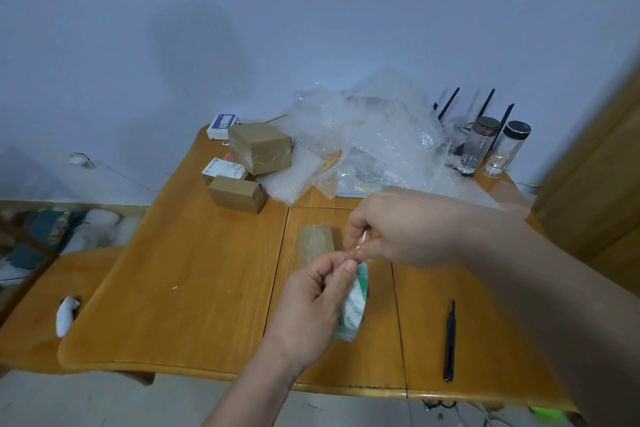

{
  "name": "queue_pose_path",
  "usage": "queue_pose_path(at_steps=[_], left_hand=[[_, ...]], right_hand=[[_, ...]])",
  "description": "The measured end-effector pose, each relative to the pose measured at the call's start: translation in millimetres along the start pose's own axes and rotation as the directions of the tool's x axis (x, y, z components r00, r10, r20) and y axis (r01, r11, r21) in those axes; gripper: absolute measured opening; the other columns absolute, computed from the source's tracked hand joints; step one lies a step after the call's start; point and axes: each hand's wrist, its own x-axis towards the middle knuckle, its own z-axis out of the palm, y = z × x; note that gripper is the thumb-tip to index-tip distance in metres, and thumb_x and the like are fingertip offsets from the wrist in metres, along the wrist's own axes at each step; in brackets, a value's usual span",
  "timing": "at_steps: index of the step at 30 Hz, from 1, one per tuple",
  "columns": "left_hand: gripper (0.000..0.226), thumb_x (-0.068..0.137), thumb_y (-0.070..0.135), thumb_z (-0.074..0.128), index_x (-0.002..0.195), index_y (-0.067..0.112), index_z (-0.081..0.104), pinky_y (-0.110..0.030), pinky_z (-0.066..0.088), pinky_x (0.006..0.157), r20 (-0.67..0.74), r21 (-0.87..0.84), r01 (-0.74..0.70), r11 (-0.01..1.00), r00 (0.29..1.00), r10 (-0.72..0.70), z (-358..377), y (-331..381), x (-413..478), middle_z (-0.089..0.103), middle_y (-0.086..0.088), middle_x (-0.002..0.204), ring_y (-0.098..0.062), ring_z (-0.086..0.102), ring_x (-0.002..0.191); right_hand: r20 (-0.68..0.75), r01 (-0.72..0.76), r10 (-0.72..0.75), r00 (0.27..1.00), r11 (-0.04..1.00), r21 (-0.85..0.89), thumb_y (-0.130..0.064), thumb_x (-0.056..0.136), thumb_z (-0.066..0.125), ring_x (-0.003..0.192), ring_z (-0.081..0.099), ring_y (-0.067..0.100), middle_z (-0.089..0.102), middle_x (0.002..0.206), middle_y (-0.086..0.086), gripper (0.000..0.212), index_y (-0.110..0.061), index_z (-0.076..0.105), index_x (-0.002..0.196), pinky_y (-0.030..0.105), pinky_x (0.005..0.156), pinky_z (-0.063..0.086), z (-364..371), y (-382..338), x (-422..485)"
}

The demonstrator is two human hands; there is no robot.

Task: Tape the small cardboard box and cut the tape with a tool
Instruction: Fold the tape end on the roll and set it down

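Two bare hands work a roll of clear tape above a wooden counter (194, 274).

Taking the tape roll (353, 305) as the landmark: far to its left and behind sit three small brown cardboard boxes (258, 149), with crumpled bubble wrap (363, 135) beside them. The left hand (311, 302) has its fingers (344, 276) closed around the roll, held upright on edge above the counter. Just behind the roll lies a small cardboard box (316, 243) wrapped in clear tape. Just above the roll, the right hand (405, 229) pinches the loose tape end between closed fingers. To the roll's right, a black utility knife (450, 340) lies on the counter, and two glass bottles (495, 147) stand far behind.
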Motion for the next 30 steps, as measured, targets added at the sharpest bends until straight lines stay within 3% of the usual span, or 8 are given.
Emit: queue_pose_path(at_steps=[6, 9, 13, 16, 18, 21, 25, 30], left_hand=[[0.021, 0.097, 0.042, 0.061, 0.098, 0.027, 0.077, -0.073, 0.054, 0.082, 0.014, -0.005, -0.005, 1.0, 1.0, 0.005, 0.7, -1.3, 2.7, 0.071, -0.029, 0.098, -0.052, 0.065, 0.098], [0.022, 0.093, 0.045, 0.063, 0.102, 0.032, 0.078, -0.069, 0.057, 0.082, 0.02, -0.004, 0.003, 1.0, 1.0, -0.003, 1.7, -2.3, 2.4, 0.075, -0.025, 0.096, -0.041, 0.072, 0.089], [0.03, 0.091, 0.046, 0.063, 0.118, 0.038, 0.074, -0.054, 0.061, 0.079, 0.008, -0.022, -0.015, 1.0, 1.0, 0.015, 4.3, -3.5, -2.2, 0.076, -0.023, 0.094, -0.031, 0.074, 0.082], [0.059, 0.098, 0.039, 0.063, 0.153, 0.041, 0.042, -0.061, 0.059, 0.089, 0.019, -0.028, 0.005, 1.0, 1.0, -0.004, 5.0, -6.4, -5.0, 0.075, -0.025, 0.096, -0.042, 0.074, 0.097], [0.072, 0.101, 0.033, 0.06, 0.159, 0.043, 0.019, -0.061, 0.057, 0.094, 0.03, -0.031, 0.02, 0.999, 0.999, -0.019, 5.3, -6.1, -6.9, 0.078, -0.019, 0.091, -0.038, 0.076, 0.1], [0.082, 0.104, 0.025, 0.057, 0.163, 0.036, 0.002, -0.061, 0.054, 0.099, 0.052, -0.039, 0.052, 0.998, 0.997, -0.05, 5.0, -2.2, -10.1, 0.073, -0.03, 0.097, -0.045, 0.072, 0.103], [0.082, 0.105, 0.022, 0.055, 0.164, 0.03, -0.002, -0.053, 0.053, 0.105, 0.083, -0.007, 0.061, 0.998, 0.995, -0.06, 5.5, 0.3, -15.3, 0.074, -0.029, 0.106, -0.04, 0.071, 0.11], [0.079, 0.104, 0.021, 0.058, 0.164, 0.025, 0.006, -0.045, 0.054, 0.107, 0.066, -0.022, 0.06, 0.998, 0.996, -0.058, 6.9, -0.1, -17.1, 0.08, -0.013, 0.111, -0.025, 0.074, 0.112]], right_hand=[[-0.009, 0.008, -0.009, 1.0, 0.998, -0.06, -0.029, 0.093, 0.066, 0.092, 0.065, 0.014, 0.069, 0.097, -0.006, 0.011, -0.027, 0.076, 0.098, 0.045, 0.083, 0.059, 0.4, -0.8, 2.4], [-0.022, 0.025, -0.029, 0.999, 0.991, -0.135, -0.037, 0.094, 0.067, 0.106, 0.052, 0.015, 0.057, 0.114, -0.004, 0.017, -0.024, 0.075, 0.101, 0.042, 0.089, 0.054, -0.4, -1.1, 1.9], [-0.032, 0.041, -0.041, 0.999, 0.999, -0.022, -0.033, 0.093, 0.069, 0.09, 0.065, 0.009, 0.072, 0.095, -0.009, 0.013, -0.029, 0.078, 0.102, 0.036, 0.082, 0.058, -2.5, 3.5, 0.5], [-0.019, -0.012, 0.016, 1.0, 0.984, 0.178, -0.035, 0.091, 0.073, 0.08, 0.066, -0.005, 0.072, 0.084, -0.017, 0.016, -0.034, 0.074, 0.107, 0.022, 0.072, 0.054, -1.9, 12.7, 1.0], [0.0, -0.036, 0.038, 0.999, 0.95, 0.311, -0.037, 0.087, 0.077, 0.07, 0.063, -0.009, 0.07, 0.078, -0.018, 0.016, -0.035, 0.073, 0.103, 0.019, 0.068, 0.049, 1.3, 19.7, 1.5], [0.02, -0.057, 0.054, 0.998, 0.892, 0.449, -0.034, 0.084, 0.08, 0.073, 0.068, -0.003, 0.075, 0.083, -0.01, 0.011, -0.03, 0.077, 0.094, 0.019, 0.07, 0.052, 6.7, 26.4, 1.5], [0.025, -0.069, 0.066, 0.998, 0.846, 0.529, -0.028, 0.084, 0.082, 0.095, 0.073, 0.026, 0.08, 0.095, 0.008, 0.011, -0.021, 0.079, 0.092, 0.035, 0.088, 0.062, 12.7, 28.8, 0.5], [0.038, -0.088, 0.081, 0.996, 0.821, 0.565, -0.029, 0.08, 0.084, 0.098, 0.074, 0.03, 0.08, 0.094, 0.008, 0.013, -0.022, 0.081, 0.09, 0.048, 0.092, 0.061, 17.3, 28.7, -0.2]])
